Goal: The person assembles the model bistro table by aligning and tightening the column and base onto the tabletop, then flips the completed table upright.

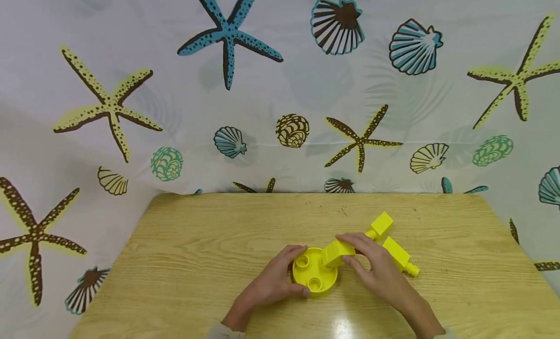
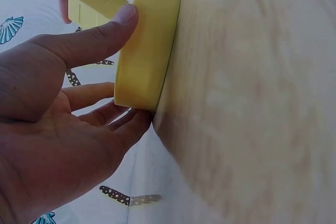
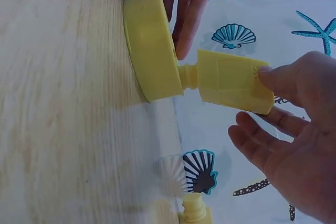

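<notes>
A round yellow base (image 1: 316, 271) with raised sockets lies on the wooden table, its rim gripped by my left hand (image 1: 277, 276) between thumb and fingers. My right hand (image 1: 378, 271) pinches the block end of a yellow leg (image 1: 337, 253) over the base's right side. In the right wrist view the leg (image 3: 236, 81) tilts away from the base (image 3: 152, 48), its ridged narrow end meeting the base; how deep it sits is hidden. The left wrist view shows my left thumb on the side of the base (image 2: 147, 48).
Two more yellow legs lie on the table (image 1: 197, 241) beyond and beside my right hand, one farther back (image 1: 382, 224) and one to the right (image 1: 396, 254). A cloth (image 1: 262, 96) printed with starfish and shells hangs behind the table.
</notes>
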